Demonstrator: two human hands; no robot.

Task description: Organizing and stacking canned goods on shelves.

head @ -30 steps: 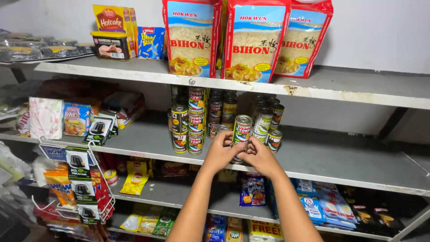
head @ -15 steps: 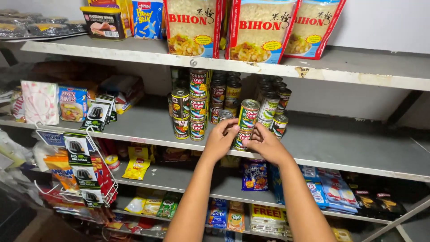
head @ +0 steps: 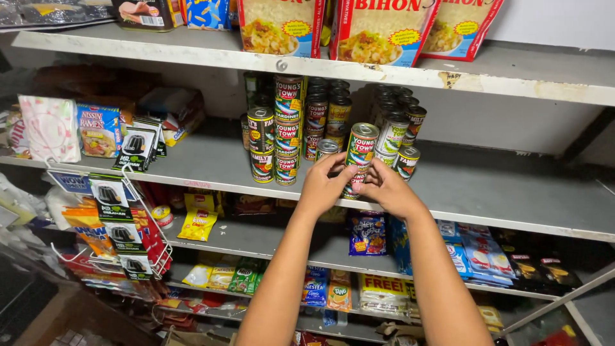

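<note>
Both my hands reach to the front edge of a grey middle shelf (head: 487, 192). My left hand (head: 327, 182) and my right hand (head: 387, 189) close around the bottom can of a two-high stack of green and red cans (head: 360, 150). The lower can is mostly hidden by my fingers. A single small can (head: 327, 148) stands just behind my left hand. Taller stacks of similar cans (head: 288, 128) rise to the left, and more cans (head: 400, 128) stand behind and right.
Red noodle packs (head: 378, 25) lean on the top shelf. Noodle packets and a white pouch (head: 51, 128) lie at the shelf's left. A wire rack of dark sachets (head: 122, 224) hangs at lower left. Snack packets (head: 474, 256) fill the lower shelves.
The view has moved closer and slightly down. My hands stay on the stacked cans at the shelf edge, shifting a little lower on the stack.
</note>
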